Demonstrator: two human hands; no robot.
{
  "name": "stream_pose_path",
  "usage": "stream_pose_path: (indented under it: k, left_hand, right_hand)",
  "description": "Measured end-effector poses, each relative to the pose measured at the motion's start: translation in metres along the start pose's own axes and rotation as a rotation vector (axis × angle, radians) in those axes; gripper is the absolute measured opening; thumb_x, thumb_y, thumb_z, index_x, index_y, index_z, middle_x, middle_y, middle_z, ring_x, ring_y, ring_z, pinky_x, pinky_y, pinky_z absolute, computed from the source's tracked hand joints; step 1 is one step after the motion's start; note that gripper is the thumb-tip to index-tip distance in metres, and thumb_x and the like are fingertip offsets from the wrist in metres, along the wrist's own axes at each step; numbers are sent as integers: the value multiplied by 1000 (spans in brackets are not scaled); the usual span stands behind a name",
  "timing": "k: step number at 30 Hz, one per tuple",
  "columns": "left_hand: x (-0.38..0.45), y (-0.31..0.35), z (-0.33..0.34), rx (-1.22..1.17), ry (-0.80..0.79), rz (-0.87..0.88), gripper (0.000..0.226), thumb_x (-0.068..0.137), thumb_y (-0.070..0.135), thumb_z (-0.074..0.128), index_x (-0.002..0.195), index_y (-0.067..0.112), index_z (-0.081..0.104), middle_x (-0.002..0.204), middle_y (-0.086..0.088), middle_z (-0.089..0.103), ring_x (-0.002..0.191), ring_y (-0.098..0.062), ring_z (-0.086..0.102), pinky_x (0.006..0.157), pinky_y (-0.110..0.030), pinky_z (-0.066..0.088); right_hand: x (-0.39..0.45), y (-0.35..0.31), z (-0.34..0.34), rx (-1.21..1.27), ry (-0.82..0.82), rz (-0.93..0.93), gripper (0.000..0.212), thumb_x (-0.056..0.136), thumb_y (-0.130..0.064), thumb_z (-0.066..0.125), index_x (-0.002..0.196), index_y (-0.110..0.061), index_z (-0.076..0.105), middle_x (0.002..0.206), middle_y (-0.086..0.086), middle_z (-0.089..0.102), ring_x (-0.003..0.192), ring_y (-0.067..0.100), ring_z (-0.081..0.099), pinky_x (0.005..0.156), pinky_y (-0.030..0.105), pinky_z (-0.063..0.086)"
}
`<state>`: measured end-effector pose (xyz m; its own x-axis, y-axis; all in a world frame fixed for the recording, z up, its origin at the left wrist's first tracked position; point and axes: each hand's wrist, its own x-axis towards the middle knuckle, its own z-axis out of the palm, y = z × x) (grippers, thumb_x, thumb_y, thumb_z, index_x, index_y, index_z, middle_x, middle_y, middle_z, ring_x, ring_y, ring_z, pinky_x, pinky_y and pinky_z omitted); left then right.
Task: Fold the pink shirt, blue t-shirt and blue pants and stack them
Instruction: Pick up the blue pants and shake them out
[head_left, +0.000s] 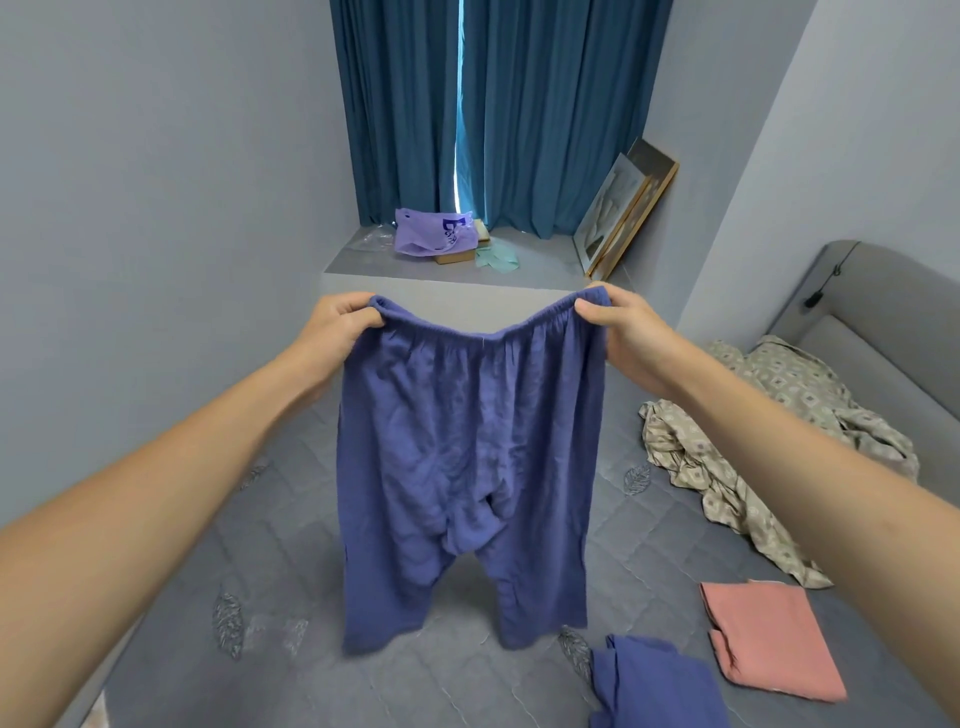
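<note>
Head view looks down at a bed (467, 686) and two outstretched arms; the pink shirt (769, 639) already lies folded flat near the right edge, so that part looks done; the blue t-shirt (654, 686) sits crumpled just beside it, not yet folded; the pants (467, 457) are unfolded and in hand, and nothing is stacked, so by my reckoning roughly a third is finished. The left hand (337, 325) pinches one end of the waistband, fingers curled over the elastic; the right hand (618, 327) grips the other end the same way, thumb in front; the waistband sags slightly between them. The pants hang straight down below both hands, legs dangling above the mattress with hems close to it; whether they touch is unclear.
</note>
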<state>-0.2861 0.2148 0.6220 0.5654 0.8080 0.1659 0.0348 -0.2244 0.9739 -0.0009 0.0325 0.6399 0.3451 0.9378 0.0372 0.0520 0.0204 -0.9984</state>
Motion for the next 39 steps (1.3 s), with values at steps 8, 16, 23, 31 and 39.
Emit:
stream_pose_path:
  k: [8,16,23,31,39]
  left_hand:
    - [14,12,13,63,105,30,21,91,-1,47,95,2,67,78,-2,58,62,0,52,57,-14,41]
    - [22,16,39,63,63,-20,27,89,-3,50,88,11,73,70,3,63,62,-5,52,55,-16,40]
    - [32,0,14,47,236,-42,21,80,9,51,85,-7,64,78,-8,54,77,-17,47,71,-33,36]
    - [33,-31,25,368,269,-171,38,87,17,56,54,18,37,59,-2,31,61,-20,28,57,-33,24]
    - [25,-20,55,343,259,-174,43,87,18,58,52,21,34,57,-3,29,62,-22,27,57,-33,22]
  right_hand:
    - [-17,-20,49,264,-292,58,15,103,-11,46,98,-12,61,98,7,70,91,22,70,78,33,58]
    - [-15,-10,72,122,-258,44,13,104,-11,50,95,-16,57,89,-2,67,83,13,67,72,27,54]
    - [4,10,41,-78,212,-17,7,95,-21,64,92,-22,70,97,2,71,95,20,65,84,36,47]
    - [24,39,29,-247,454,212,25,66,-34,67,79,-18,53,77,6,45,74,21,46,67,39,33]
    - [18,24,65,-165,360,240,19,78,-19,74,89,-14,60,82,12,54,77,26,59,65,41,49]
